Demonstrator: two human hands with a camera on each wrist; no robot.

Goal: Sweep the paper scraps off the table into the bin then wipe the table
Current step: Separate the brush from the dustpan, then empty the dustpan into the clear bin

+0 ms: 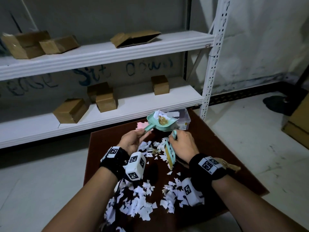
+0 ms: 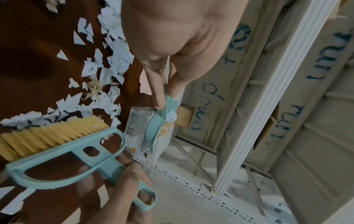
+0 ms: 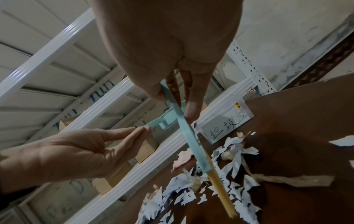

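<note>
My left hand (image 1: 135, 141) pinches the handle of a mint dustpan (image 1: 160, 123), which is raised and tilted over a clear plastic bin (image 1: 184, 122) at the table's far edge. White and tan scraps lie in the pan. My right hand (image 1: 182, 143) grips the handle of a mint brush (image 1: 171, 154), bristles down among white paper scraps (image 1: 138, 198) spread over the dark brown table (image 1: 225, 156). The left wrist view shows the dustpan (image 2: 153, 133) edge-on against the bin (image 2: 134, 130) and the brush (image 2: 63, 148). The right wrist view shows the brush (image 3: 191, 144) and the bin (image 3: 226, 124).
A pink sheet (image 1: 141, 125) lies by the dustpan handle. White metal shelves (image 1: 117, 52) with several cardboard boxes stand right behind the table. A brown torn strip (image 1: 231, 166) lies near my right wrist. Pale floor surrounds the table on both sides.
</note>
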